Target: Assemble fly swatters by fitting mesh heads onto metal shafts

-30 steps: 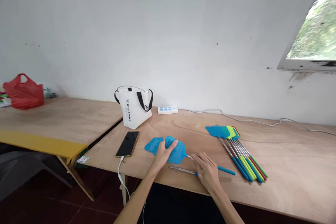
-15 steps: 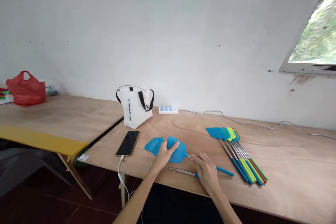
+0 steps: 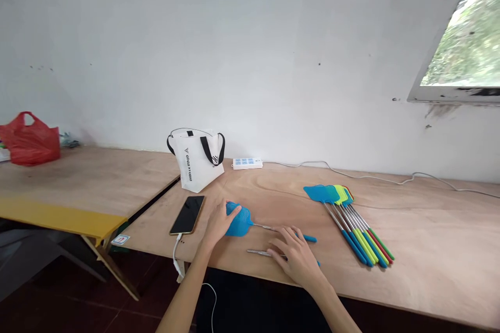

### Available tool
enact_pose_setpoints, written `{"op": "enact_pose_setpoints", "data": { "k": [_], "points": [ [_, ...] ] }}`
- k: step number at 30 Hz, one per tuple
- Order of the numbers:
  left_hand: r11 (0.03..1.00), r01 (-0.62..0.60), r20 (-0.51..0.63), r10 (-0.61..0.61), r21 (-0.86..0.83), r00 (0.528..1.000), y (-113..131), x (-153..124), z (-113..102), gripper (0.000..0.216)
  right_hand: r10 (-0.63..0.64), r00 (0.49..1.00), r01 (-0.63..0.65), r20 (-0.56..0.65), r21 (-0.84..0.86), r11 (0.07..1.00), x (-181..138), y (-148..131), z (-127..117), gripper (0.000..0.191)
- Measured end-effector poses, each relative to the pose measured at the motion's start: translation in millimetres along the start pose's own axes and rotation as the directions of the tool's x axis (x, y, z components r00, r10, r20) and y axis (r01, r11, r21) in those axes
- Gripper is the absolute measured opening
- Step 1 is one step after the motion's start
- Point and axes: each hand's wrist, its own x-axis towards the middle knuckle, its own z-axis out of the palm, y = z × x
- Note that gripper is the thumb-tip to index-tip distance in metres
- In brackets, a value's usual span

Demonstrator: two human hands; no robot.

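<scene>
Low in the middle of the frame, the left hand (image 3: 219, 225) lies on the mesh head of the blue swatter (image 3: 241, 222). Its fingers (image 3: 233, 212) are bent over the left edge of the head, but I cannot tell if they really pinch it or only press it. The right hand (image 3: 295, 256) is flat and open, palm down, over the swatter's handle and over a loose rod (image 3: 258, 253) that lies just below it on the worktop (image 3: 429, 250). Compared with a moment ago, the swatter has moved to the left, and its head is now near the phone (image 3: 187, 215). Before, two blue heads showed side by side. Now I see only one, and the other is perhaps hidden under the hand or under the first. The bundle (image 3: 353, 223) of coloured swatters at the right is well apart and has not moved.
</scene>
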Motion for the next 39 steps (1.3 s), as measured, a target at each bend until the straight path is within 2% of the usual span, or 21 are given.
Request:
{"op": "enact_pose_setpoints", "data": {
  "k": [4,9,14,19,23,29,36,39],
  "points": [
    [0.994,-0.017,0.130,0.003,0.109,0.991,-7,-1,0,0.045,-0.008,0.999,0.005,0.053,0.050,0.999,0,-3,-1,0.007],
    [0.965,-0.063,0.149,0.026,0.255,0.989,-7,-3,0,0.040,-0.033,0.998,0.028,0.054,0.087,0.996,0,-5,-3,0.012],
    [0.915,-0.067,0.133,0.015,0.398,0.991,-8,-3,0,0.039,-0.032,0.998,0.026,0.058,0.098,0.995,0,-4,-1,0.021],
    [0.916,-0.065,0.089,0.032,0.395,0.996,-11,1,1,0.032,-0.024,0.998,0.017,0.064,0.108,0.994,1,-3,0,0.021],
    [0.863,-0.023,0.033,0.008,0.505,0.999,-19,3,-3,0.034,-0.042,0.998,0.038,0.045,0.079,0.996,1,-3,0,0.020],
    [0.835,-0.030,0.048,0.004,0.550,0.999,-30,4,-9,0.041,-0.025,0.999,0.023,0.043,0.052,0.998,1,-3,1,0.021],
    [0.764,0.059,-0.005,-0.073,0.642,0.997,-28,2,-13,0.041,-0.011,0.999,0.007,0.052,0.072,0.997,1,-2,4,0.023],
    [0.747,0.107,-0.020,-0.125,0.656,0.992,-24,1,-16,0.052,-0.014,0.998,0.010,0.055,0.076,0.997,0,-1,4,0.023]
  ]
}}
